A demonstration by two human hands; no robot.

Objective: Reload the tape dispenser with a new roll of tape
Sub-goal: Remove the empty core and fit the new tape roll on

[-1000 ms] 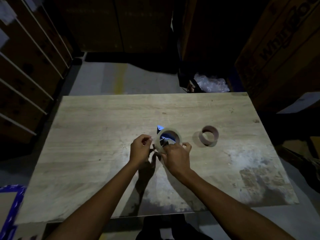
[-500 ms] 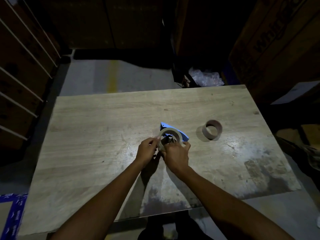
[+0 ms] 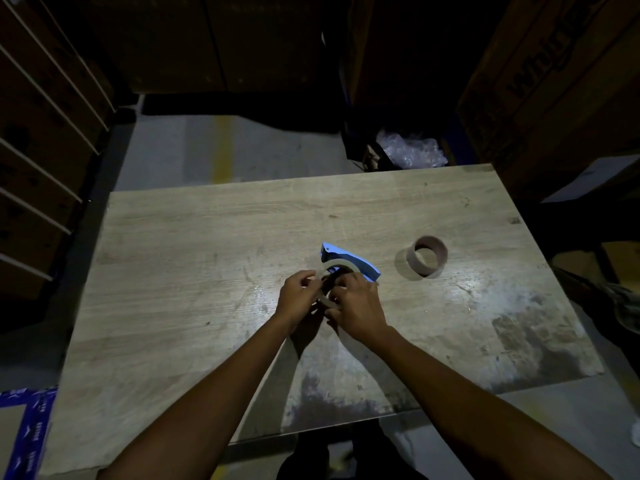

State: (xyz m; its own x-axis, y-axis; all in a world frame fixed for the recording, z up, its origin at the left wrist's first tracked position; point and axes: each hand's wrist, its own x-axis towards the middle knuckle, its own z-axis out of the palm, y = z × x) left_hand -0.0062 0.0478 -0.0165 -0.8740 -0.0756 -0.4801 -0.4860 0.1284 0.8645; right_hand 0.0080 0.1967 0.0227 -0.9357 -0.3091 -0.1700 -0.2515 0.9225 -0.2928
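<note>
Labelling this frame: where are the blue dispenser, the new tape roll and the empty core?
blue dispenser (image 3: 360,263), head view, blue body.
new tape roll (image 3: 337,262), head view, upper rim.
empty core (image 3: 440,255), head view, right wall.

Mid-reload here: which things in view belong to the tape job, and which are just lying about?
In the job:
- blue plastic tape dispenser
- clear tape roll on it
- left hand and right hand, both working at the roll
- empty brown cardboard tape core, apart to the right, probably the spent one

Lying about:
- crumpled clear plastic wrap beyond the wooden table
- large cardboard boxes
</note>
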